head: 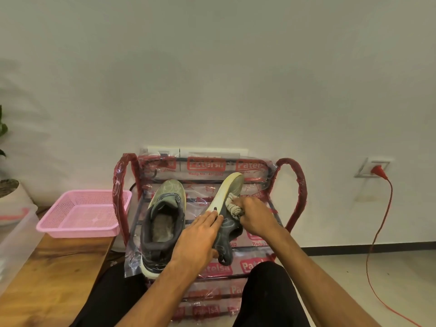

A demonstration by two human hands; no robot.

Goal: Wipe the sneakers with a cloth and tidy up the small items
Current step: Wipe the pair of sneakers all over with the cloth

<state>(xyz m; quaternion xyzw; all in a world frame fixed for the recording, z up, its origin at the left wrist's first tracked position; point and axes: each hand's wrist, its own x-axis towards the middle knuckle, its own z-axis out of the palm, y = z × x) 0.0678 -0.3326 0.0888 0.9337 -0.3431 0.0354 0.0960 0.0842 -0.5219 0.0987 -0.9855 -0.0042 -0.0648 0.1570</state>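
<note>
Black trouser knees [266, 286] frame the bottom of the view, and both bare forearms reach forward over them. The left hand [200, 234] holds the tilted sneaker [230, 192] on its edge, pale sole turned left. Its fingers [215, 217] lie along the sole, and the thumb seems to hook under the heel, though that part is shadowed. The right hand [254, 215] has its fingers curled tight round a bunched cloth [233, 207], pressed against the sneaker's upper just beside the sole. The other sneaker [162, 223] sits upright to the left, close by, on a plastic-wrapped rack [292, 185] against the wall. A pink basket [82, 213] stands on the wooden desk [52, 279] at left. A red cable [377, 232] hangs from a wall socket at right.
</note>
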